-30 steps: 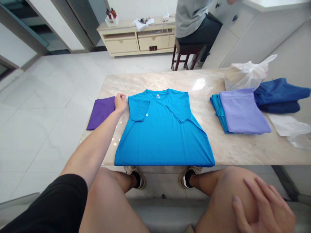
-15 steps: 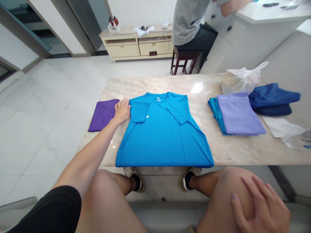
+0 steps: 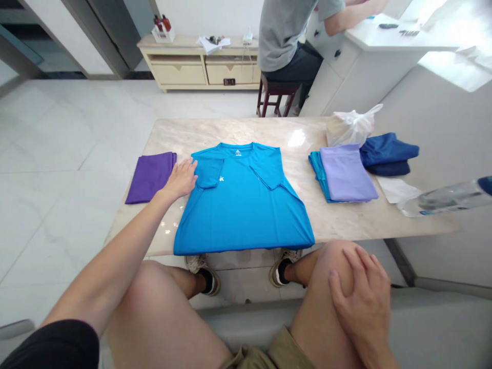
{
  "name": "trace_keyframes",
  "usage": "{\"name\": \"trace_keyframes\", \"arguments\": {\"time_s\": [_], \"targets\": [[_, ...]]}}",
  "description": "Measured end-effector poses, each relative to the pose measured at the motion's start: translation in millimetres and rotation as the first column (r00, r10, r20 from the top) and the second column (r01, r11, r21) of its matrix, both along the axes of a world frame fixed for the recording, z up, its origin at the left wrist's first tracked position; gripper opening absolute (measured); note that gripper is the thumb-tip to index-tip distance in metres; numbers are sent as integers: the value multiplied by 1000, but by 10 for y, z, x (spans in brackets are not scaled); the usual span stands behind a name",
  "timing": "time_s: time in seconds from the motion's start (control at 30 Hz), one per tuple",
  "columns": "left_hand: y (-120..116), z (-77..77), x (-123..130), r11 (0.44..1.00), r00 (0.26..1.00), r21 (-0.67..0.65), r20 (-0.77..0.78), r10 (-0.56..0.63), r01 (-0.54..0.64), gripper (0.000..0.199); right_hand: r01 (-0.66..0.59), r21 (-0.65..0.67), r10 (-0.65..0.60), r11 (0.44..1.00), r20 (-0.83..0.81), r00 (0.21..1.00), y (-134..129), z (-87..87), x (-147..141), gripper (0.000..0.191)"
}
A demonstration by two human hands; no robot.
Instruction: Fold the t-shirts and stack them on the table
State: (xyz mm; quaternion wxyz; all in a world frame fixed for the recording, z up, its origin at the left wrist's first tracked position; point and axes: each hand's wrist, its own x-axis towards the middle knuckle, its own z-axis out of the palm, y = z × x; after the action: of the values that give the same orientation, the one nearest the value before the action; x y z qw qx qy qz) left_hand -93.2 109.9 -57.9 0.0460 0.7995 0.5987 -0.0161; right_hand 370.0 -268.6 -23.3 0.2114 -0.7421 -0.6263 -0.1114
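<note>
A blue shirt (image 3: 238, 215) lies flat on the pale, marbled bench (image 3: 265, 127), neckline toward the far side, its lower edge along the bench's near edge. Both short sleeves are turned inward over the chest; a small white mark sits below the collar, and white lettering shows beside the sleeve on the viewer's left.

The left hand (image 3: 182, 177) is released, palm down with fingers extended, between the shirt and a folded purple cloth (image 3: 149, 177). Its fingertips reach the shirt's side edge at the sleeve; whether they press on the fabric cannot be told. The right hand (image 3: 365, 297), likewise released, rests with spread fingers on the person's right knee (image 3: 332, 253).

To the right of the shirt, and apart from it, a folded lilac cloth (image 3: 348, 174) overlies a folded teal cloth (image 3: 321, 179), which protrudes along one side. Behind them stands a knotted, whitish plastic bag (image 3: 351, 127); just beside lies a dark blue garment (image 3: 392, 151). Nearer the bench's right end are a white sheet (image 3: 397, 189) and a clear bottle (image 3: 453, 197), tilted in view. In the background, a co-worker in a grey top (image 3: 282, 41) sits on a dark stool (image 3: 279, 89) beside a low cabinet (image 3: 177, 74).
</note>
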Motion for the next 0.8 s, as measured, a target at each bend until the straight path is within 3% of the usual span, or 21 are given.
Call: {"name": "trace_keyframes", "arguments": {"time_s": [0.13, 0.23, 0.3, 0.4, 0.47, 0.63, 0.8], "targets": [[-817, 262, -122, 994, 994, 12, 7, 108, -108, 58, 33, 21, -33, 999, -23, 999, 0, -20, 30, 61], [-1443, 318, -189, 989, 986, -18, 64, 151, -150, 56, 13, 30, -13, 999, -28, 1000, -65, -22, 51, 59], [-1691, 312, -193, 984, 982, -61, 76, 174, -170, 55, 6, 14, -6, 1000, -10, 1000, -114, 2, 62, 58], [-1795, 305, -130, 974, 976, -111, 69, 205, -197, 55, -55, -51, 57, 997, 41, 998, -67, 64, 66, 46], [-1772, 314, -53, 974, 975, -108, 68, 209, -201, 54, -154, -114, 158, 981, 26, 987, 126, 95, 47, 35], [-1692, 371, 169, 987, 982, -22, 102, 160, -158, 47, -250, -202, 216, 947, -174, 961, 1157, 66, -186, 34], [-1607, 428, 393, 995, 986, 52, 145, 78, -86, 43, -251, -368, 239, 895, -80, 968, 2176, -77, -515, 45]]}}
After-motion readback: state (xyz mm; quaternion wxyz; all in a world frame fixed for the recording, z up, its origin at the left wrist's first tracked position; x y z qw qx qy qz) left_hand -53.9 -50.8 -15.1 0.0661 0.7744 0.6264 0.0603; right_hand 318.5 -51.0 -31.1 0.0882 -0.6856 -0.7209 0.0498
